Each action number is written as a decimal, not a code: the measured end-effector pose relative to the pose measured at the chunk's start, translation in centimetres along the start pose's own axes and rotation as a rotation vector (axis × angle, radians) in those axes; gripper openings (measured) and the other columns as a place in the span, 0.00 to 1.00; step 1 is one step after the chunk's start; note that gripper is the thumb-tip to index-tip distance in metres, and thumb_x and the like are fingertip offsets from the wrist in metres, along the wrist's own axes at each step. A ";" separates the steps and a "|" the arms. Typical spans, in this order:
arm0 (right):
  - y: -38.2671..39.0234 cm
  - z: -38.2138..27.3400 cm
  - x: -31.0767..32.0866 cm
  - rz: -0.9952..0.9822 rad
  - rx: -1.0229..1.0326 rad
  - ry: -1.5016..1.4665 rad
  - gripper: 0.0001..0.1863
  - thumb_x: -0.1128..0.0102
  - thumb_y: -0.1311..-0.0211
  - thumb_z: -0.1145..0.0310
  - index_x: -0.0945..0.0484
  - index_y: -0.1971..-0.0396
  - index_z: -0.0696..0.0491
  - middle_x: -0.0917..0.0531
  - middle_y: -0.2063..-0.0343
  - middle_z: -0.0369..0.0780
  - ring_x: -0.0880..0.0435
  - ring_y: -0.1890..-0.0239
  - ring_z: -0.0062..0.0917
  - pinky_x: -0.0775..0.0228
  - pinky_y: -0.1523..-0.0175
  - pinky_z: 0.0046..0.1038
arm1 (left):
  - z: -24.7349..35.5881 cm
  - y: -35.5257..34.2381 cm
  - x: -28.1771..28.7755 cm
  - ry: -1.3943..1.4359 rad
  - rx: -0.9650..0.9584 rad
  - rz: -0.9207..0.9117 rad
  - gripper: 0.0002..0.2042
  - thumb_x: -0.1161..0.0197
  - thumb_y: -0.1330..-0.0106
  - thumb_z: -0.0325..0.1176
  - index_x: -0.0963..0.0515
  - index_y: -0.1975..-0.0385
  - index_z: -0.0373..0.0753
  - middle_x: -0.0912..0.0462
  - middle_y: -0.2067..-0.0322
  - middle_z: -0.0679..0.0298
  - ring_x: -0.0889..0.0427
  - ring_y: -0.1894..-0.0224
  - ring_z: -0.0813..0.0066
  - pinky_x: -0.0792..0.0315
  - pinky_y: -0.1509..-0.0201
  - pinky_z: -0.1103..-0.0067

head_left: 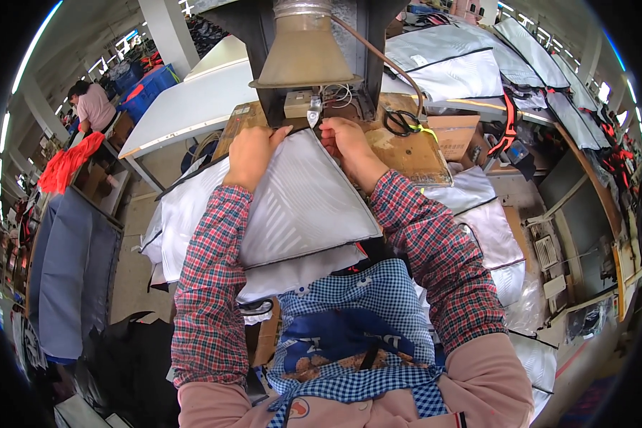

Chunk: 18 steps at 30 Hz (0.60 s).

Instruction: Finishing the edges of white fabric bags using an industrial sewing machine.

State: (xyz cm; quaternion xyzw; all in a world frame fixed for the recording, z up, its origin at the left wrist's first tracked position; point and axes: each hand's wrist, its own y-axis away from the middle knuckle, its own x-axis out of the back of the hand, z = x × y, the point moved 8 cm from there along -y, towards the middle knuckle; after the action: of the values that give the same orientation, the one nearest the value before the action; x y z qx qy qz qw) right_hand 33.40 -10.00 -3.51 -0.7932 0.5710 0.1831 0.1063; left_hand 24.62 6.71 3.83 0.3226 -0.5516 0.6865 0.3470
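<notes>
A light grey fabric panel [303,200] with wavy stripes and black bound edges hangs toward my lap, its narrow corner pointing up at a small metal tip [312,116] on the machine. My left hand [253,153] is closed on the panel's left side, thumb reaching toward that corner. Just right of the corner, the fingers of my right hand [351,148] are pinched together beside the panel's edge; what lies between them is hidden. More pale fabric [189,207] is under my left forearm, draped off the worn wooden table [414,155].
A beige funnel-shaped hood [305,53] hangs over the machine. Black-handled scissors [401,123] lie at the right on the wood. Stacked grey panels [456,71] cover the back right table. A white table [185,100] stands at the back left, with a person [93,107] beyond.
</notes>
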 end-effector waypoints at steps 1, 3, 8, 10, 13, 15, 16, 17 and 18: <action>0.0 -0.6 0.3 0.043 0.045 -0.057 0.07 0.45 0.41 0.64 0.24 0.74 0.50 0.23 0.77 0.32 0.25 0.75 0.19 0.32 0.69 0.23 | -0.6 -0.1 0.2 -0.016 0.016 0.016 0.26 0.43 0.37 0.56 0.17 0.78 0.34 0.20 0.79 0.47 0.19 0.72 0.47 0.24 0.66 0.62; -0.6 -3.4 1.8 0.052 0.093 -0.135 0.07 0.46 0.40 0.64 0.24 0.74 0.50 0.24 0.77 0.32 0.25 0.75 0.19 0.31 0.69 0.23 | -1.9 0.1 0.5 -0.029 0.032 0.035 0.27 0.42 0.37 0.56 0.17 0.79 0.34 0.20 0.79 0.47 0.19 0.72 0.47 0.24 0.66 0.62; 2.4 -4.3 2.8 -0.353 -0.032 0.273 0.10 0.42 0.39 0.60 0.24 0.69 0.51 0.21 0.74 0.33 0.22 0.70 0.19 0.28 0.63 0.23 | -5.7 2.6 3.0 0.033 0.044 0.108 0.28 0.41 0.38 0.56 0.19 0.82 0.32 0.23 0.82 0.46 0.22 0.77 0.46 0.27 0.69 0.61; 7.6 -2.0 2.4 -0.716 -0.077 0.692 0.19 0.37 0.41 0.60 0.26 0.56 0.56 0.19 0.61 0.39 0.19 0.58 0.23 0.27 0.53 0.25 | -5.3 4.3 5.7 0.083 0.073 0.074 0.27 0.40 0.37 0.55 0.20 0.82 0.31 0.25 0.84 0.46 0.25 0.79 0.46 0.30 0.71 0.62; 15.5 2.1 2.6 -1.013 0.108 1.143 0.56 0.26 0.52 0.59 0.56 0.30 0.56 0.35 0.36 0.52 0.33 0.36 0.35 0.37 0.36 0.34 | -3.7 6.7 9.6 0.127 0.106 0.048 0.26 0.40 0.37 0.53 0.21 0.82 0.31 0.29 0.86 0.46 0.29 0.82 0.46 0.34 0.75 0.64; 19.2 4.6 1.4 -0.932 0.283 0.957 0.53 0.27 0.54 0.64 0.52 0.32 0.59 0.28 0.43 0.54 0.27 0.42 0.41 0.33 0.42 0.33 | -1.6 8.6 12.4 0.108 0.094 0.081 0.24 0.39 0.36 0.50 0.21 0.82 0.32 0.31 0.87 0.46 0.31 0.83 0.48 0.35 0.77 0.67; 19.6 6.3 1.5 -0.895 0.418 0.833 0.49 0.28 0.53 0.66 0.48 0.33 0.58 0.26 0.45 0.54 0.24 0.45 0.42 0.31 0.44 0.34 | -0.1 9.2 13.3 0.106 0.088 0.077 0.24 0.39 0.36 0.50 0.21 0.82 0.32 0.31 0.87 0.46 0.31 0.83 0.48 0.35 0.77 0.67; 20.6 6.9 1.1 -0.902 0.419 0.827 0.49 0.28 0.53 0.66 0.48 0.33 0.58 0.26 0.45 0.54 0.24 0.45 0.42 0.31 0.44 0.34 | 1.0 10.1 14.5 0.074 0.092 0.094 0.23 0.38 0.36 0.49 0.21 0.82 0.32 0.31 0.87 0.47 0.31 0.83 0.48 0.35 0.77 0.68; 20.4 7.3 1.9 -0.752 0.364 0.895 0.42 0.31 0.51 0.69 0.42 0.36 0.57 0.22 0.51 0.52 0.21 0.49 0.42 0.29 0.47 0.34 | 2.3 10.8 15.5 0.045 0.093 0.109 0.22 0.37 0.36 0.48 0.22 0.82 0.32 0.31 0.87 0.47 0.30 0.83 0.49 0.36 0.78 0.69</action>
State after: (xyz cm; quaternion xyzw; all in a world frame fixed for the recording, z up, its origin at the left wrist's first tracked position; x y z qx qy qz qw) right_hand 13.49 -15.53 -10.13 -0.9094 0.2635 -0.3185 0.0473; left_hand 7.21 4.66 11.26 0.2923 -0.5280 0.7364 0.3059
